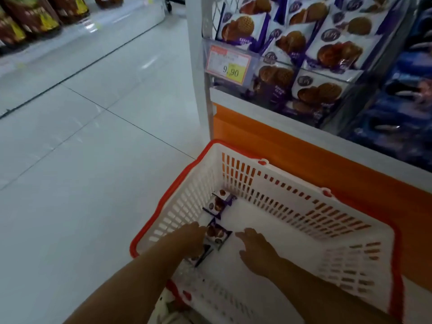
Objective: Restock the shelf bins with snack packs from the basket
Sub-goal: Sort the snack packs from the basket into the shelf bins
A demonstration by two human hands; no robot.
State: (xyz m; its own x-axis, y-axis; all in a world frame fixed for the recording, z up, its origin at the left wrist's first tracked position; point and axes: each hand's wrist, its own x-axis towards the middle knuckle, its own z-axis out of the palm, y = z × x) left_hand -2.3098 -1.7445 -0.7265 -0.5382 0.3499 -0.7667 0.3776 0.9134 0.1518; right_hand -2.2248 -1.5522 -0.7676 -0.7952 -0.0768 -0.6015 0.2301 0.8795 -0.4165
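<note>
A white basket with a red rim stands on the floor by the shelf. On its bottom, along the left wall, lie a few purple-and-white snack packs: one far, one nearer, and another partly under my left hand. My left hand is down in the basket, resting on the packs; its fingers are hidden. My right hand hovers flat with straight fingers just right of the nearer pack, holding nothing. The shelf bin above holds several matching packs behind a clear front.
A price tag reading 9,90 hangs on the bin's front. An orange shelf base runs behind the basket. Blue packs fill the bin to the right. Tiled floor lies to the left, with dark bags across the aisle.
</note>
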